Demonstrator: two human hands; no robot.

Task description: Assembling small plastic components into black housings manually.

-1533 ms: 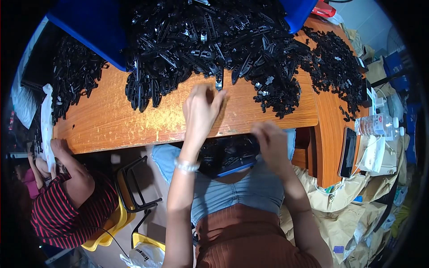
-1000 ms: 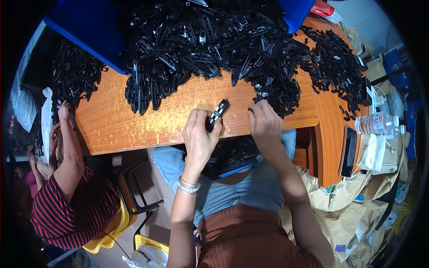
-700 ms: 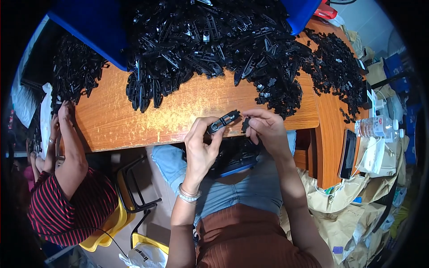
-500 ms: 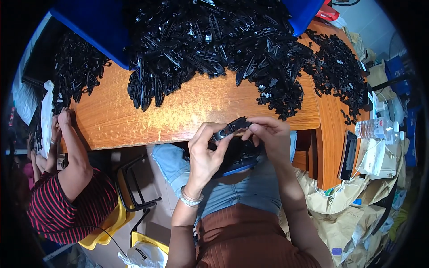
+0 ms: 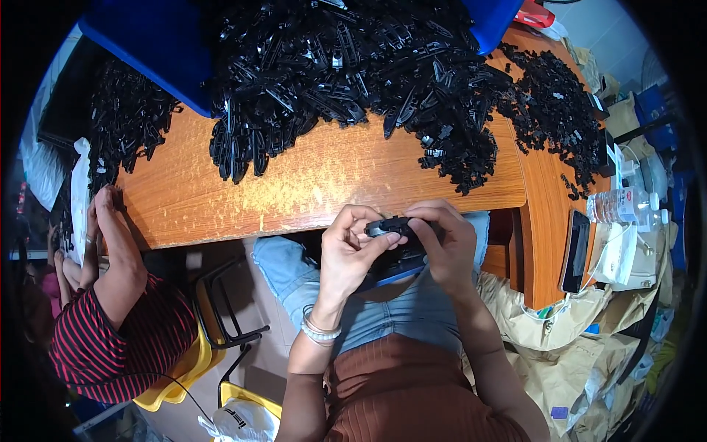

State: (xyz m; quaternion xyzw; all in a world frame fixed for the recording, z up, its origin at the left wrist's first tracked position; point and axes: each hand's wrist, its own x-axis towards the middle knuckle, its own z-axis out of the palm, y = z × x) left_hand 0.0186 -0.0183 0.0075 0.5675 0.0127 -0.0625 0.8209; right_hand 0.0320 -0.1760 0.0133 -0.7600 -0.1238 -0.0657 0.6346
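Observation:
Between my two hands, just off the table's front edge, is a black plastic part (image 5: 388, 225), long and narrow with a shiny face. My left hand (image 5: 350, 247) grips its left end, thumb below and fingers above. My right hand (image 5: 446, 239) pinches the other end between thumb and fingers. Below them, a blue-rimmed container (image 5: 398, 275) with black parts rests on my lap, mostly hidden by my hands. A large heap of long black plastic parts (image 5: 309, 74) covers the far side of the table, with smaller black pieces (image 5: 464, 158) at its right front.
The wooden table (image 5: 287, 180) curves to the right, where another pile of small black pieces (image 5: 556, 103) lies. Blue bins (image 5: 151, 55) lean over the heap. A phone (image 5: 574, 250) and a plastic bottle (image 5: 618, 206) sit at right. A co-worker in a striped shirt (image 5: 121, 339) sits at left.
The black part has turned from a slant to nearly level and dropped slightly. My right hand has closed in on its right end, nearer to my left hand.

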